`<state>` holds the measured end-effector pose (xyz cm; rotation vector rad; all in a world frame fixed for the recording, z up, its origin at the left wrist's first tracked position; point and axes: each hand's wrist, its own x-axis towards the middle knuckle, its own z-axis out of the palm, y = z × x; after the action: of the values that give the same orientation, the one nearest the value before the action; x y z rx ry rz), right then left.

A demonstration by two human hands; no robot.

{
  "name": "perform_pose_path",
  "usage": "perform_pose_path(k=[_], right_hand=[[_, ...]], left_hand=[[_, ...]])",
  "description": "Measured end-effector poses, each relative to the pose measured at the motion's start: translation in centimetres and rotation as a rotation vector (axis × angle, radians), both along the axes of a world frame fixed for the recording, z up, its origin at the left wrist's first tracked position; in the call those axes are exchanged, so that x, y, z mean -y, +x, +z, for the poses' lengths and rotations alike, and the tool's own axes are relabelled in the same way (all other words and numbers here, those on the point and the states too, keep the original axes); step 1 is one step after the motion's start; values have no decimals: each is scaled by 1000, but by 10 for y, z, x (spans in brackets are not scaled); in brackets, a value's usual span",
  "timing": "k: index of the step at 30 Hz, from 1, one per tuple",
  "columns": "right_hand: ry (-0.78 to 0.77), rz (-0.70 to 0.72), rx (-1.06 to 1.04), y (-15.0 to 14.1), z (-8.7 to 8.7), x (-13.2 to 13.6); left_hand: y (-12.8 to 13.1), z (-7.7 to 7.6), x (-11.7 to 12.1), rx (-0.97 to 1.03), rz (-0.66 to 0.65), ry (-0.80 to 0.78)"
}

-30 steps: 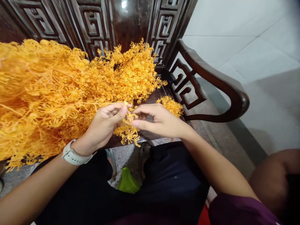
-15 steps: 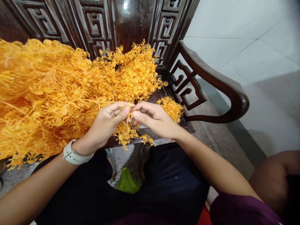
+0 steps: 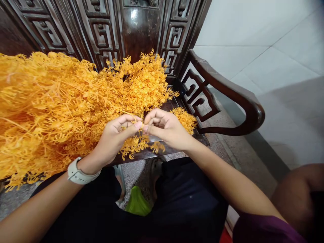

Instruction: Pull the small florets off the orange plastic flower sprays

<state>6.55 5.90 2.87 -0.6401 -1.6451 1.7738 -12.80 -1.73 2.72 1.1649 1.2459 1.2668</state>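
Observation:
A big heap of orange plastic flower sprigs (image 3: 63, 104) lies on the seat of a dark carved wooden chair (image 3: 141, 30). My left hand (image 3: 113, 140), with a white watch on its wrist, pinches one small orange sprig (image 3: 138, 143) near the seat's front edge. My right hand (image 3: 167, 130) meets it fingertip to fingertip and pinches the same sprig. The sprig's frilly ends hang below both hands. A small separate clump of orange pieces (image 3: 186, 118) lies on the seat just behind my right hand.
The chair's curved armrest (image 3: 227, 91) rises at the right. Pale floor tiles (image 3: 278, 67) lie beyond it. My dark-clothed legs (image 3: 177, 202) are below, with a green shoe (image 3: 138, 202) between them. Another person's arm (image 3: 298, 195) shows at the lower right.
My hands have drawn closer together until the fingertips touch over the sprig. The sprig's hanging ends sit slightly higher and more spread. The view has tilted down a little.

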Motion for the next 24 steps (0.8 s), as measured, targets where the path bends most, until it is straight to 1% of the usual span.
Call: perform_pose_path(k=[3, 6, 7, 9, 13, 15, 17, 21, 22, 24], right_hand=[[214, -29, 48, 8, 4, -2], [433, 33, 126, 13, 7, -2], [482, 56, 135, 14, 8, -2], [524, 83, 127, 16, 9, -2], [514, 87, 103, 19, 13, -4], [505, 84, 101, 21, 13, -5], [463, 71, 104, 19, 10, -4], [248, 39, 111, 9, -4, 4], [219, 32, 123, 6, -8, 6], [217, 33, 136, 2, -12, 8]], left_hand=[[0, 3, 1, -99, -26, -13], [0, 7, 1, -151, -57, -48], [0, 8, 1, -160, -57, -47], [0, 9, 0, -182, -77, -11], [-1, 7, 0, -265, -237, 64], [0, 5, 1, -305, -263, 75], [2, 2, 3, -303, -247, 90], [4, -2, 4, -241, -196, 105], [5, -2, 5, -237, -173, 102], [4, -1, 5, -225, -138, 96]])
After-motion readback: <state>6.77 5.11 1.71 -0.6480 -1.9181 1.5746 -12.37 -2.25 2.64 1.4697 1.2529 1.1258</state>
